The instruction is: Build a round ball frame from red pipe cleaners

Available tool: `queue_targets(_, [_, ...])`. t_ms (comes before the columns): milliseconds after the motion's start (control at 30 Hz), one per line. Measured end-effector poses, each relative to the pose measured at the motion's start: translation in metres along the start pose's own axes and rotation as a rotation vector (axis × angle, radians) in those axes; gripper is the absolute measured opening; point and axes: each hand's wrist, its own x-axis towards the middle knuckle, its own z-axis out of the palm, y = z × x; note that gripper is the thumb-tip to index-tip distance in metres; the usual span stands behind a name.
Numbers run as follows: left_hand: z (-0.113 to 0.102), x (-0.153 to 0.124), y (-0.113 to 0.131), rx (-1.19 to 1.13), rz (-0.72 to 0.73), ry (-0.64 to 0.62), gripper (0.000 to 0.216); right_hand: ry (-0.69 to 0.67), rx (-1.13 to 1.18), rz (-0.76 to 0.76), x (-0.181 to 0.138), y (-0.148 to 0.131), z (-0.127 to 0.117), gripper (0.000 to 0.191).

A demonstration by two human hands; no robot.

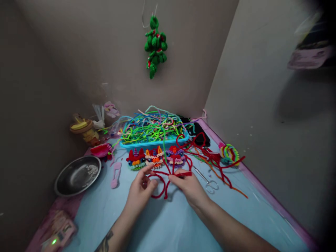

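Note:
Over the blue cloth, my right hand (185, 180) pinches several red pipe cleaners (160, 190) where they cross, and their ends fan out from the fingertips. My left hand (145, 184) has its fingers curled round one of these red stems, which bends into a loop between the two hands. Just beyond the hands sit three colourful pipe-cleaner figures: a red one with horns (135, 160), an orange and white one (154, 157) and a red and purple one (175, 156). Small scissors (207, 181) lie right of my right hand.
Behind the figures stands a blue tray (154, 142) heaped with coloured pipe cleaners. Loose red stems (212, 157) spread at the right. A metal bowl (76, 176) with white bits and a pink clip-shaped piece (115, 175) are at the left. A green ornament (155, 45) hangs at the wall.

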Motion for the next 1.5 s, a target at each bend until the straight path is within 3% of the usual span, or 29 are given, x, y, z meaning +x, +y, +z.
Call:
queue_targets(167, [-0.001,-0.006,0.003,0.065,0.051,0.063,0.021,-0.03,-0.044,-0.002,-0.007,0.003,0.007,0.022])
queue_targets(267, [0.0,-0.006,0.0,0.001,0.01,0.058,0.021,-0.043,0.036,0.038,-0.006,0.003,0.006,0.024])
queue_targets(400, [0.004,-0.004,-0.008,-0.283,-0.21,0.027,0.03,-0.062,0.203,0.158,-0.003,0.001,0.003,0.031])
queue_targets(500, [0.006,-0.003,-0.012,-0.367,-0.265,-0.005,0.035,-0.037,0.263,0.211,0.0,0.0,0.0,0.034])
queue_targets(800, [0.001,0.001,-0.005,-0.311,-0.284,-0.056,0.041,-0.117,0.249,0.334,0.002,0.001,-0.004,0.035])
queue_targets(1100, [-0.003,0.007,-0.015,-0.355,-0.25,0.148,0.044,-0.222,0.223,0.32,-0.001,-0.007,-0.007,0.035])
queue_targets(1367, [-0.008,0.01,-0.019,-0.242,-0.17,0.202,0.036,-0.277,0.232,0.384,-0.001,-0.007,-0.009,0.034])
queue_targets(1500, [-0.011,0.01,-0.02,-0.165,-0.107,0.199,0.032,-0.392,0.205,0.387,-0.002,-0.006,-0.011,0.036])
